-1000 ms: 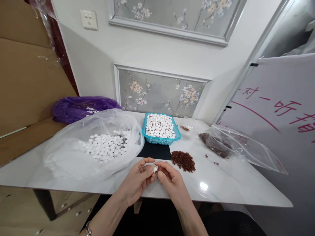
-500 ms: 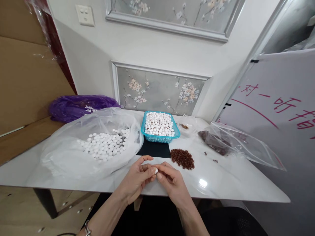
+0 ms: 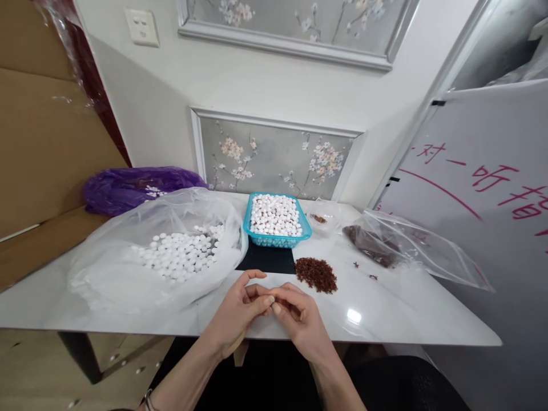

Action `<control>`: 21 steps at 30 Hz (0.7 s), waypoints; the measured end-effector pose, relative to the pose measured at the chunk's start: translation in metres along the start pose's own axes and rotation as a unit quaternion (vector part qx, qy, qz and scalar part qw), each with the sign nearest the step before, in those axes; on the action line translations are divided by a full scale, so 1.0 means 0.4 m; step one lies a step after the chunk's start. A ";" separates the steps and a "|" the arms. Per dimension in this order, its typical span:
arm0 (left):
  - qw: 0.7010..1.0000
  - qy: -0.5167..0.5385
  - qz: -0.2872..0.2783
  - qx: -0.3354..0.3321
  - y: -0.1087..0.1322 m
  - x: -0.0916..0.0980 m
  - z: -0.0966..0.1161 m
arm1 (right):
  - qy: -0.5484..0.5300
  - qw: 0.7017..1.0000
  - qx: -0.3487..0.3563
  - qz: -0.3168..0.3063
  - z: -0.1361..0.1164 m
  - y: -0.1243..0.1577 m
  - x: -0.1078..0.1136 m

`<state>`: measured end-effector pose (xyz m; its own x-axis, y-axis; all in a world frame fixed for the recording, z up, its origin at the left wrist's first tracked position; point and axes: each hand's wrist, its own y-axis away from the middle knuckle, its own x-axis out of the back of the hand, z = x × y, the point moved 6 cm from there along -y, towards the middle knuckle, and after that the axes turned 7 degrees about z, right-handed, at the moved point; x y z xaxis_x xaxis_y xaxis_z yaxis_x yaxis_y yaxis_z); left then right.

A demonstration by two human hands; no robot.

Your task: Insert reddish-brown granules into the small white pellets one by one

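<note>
My left hand (image 3: 242, 311) and my right hand (image 3: 299, 319) meet over the table's front edge, thumbs and forefingers pinched together. Between their fingertips they hold a small white ball, now almost wholly covered by the fingers. Whether a brown piece is pinched with it, I cannot tell. Just beyond my right hand lies a heap of small dark-red, star-shaped pieces (image 3: 317, 274). To the left, a clear plastic bag (image 3: 107, 279) lies open with many white balls (image 3: 182, 254) in it. Behind my hands stands a blue basket (image 3: 274, 241) full of white balls, some showing brown bits.
A dark mat (image 3: 268, 260) lies under the basket. At the right are a zip bag (image 3: 436, 251) of dark-red pieces and a small clear bag (image 3: 329, 220). A purple bag (image 3: 124, 191) sits at the back left, beside cardboard (image 3: 47, 142). A whiteboard (image 3: 471, 228) stands on the right.
The white ball showed between my fingertips before; my left thumb has shifted over it and hides it. The view has moved slightly.
</note>
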<state>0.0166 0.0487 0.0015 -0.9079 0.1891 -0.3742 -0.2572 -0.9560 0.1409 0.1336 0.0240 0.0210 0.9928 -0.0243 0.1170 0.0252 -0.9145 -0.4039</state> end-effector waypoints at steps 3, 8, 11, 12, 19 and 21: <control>1.000 -0.009 0.002 -0.011 0.000 -0.002 0.002 | 0.009 1.000 0.003 0.006 0.003 0.001 0.001; 0.999 -0.021 0.000 -0.026 0.000 -0.003 0.002 | 0.014 1.000 -0.005 0.004 0.009 0.001 -0.002; 1.000 -0.014 0.002 -0.019 -0.003 0.001 -0.001 | 0.001 1.000 -0.008 0.003 0.008 -0.003 -0.005; 1.000 -0.009 0.002 -0.016 -0.004 0.002 -0.003 | -0.004 1.000 -0.010 0.003 0.008 -0.005 -0.005; 1.000 0.026 0.008 0.005 -0.007 0.012 -0.009 | -0.043 0.998 -0.023 -0.041 0.008 -0.008 -0.013; 1.000 0.024 0.012 0.005 -0.007 0.013 -0.009 | -0.053 0.997 -0.025 -0.042 0.012 -0.006 -0.012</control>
<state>0.0138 0.0516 -0.0041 -0.8968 0.1553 -0.4144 -0.2392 -0.9579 0.1587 0.1293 0.0284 0.0171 0.9943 0.0935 0.0507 0.1054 -0.9306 -0.3506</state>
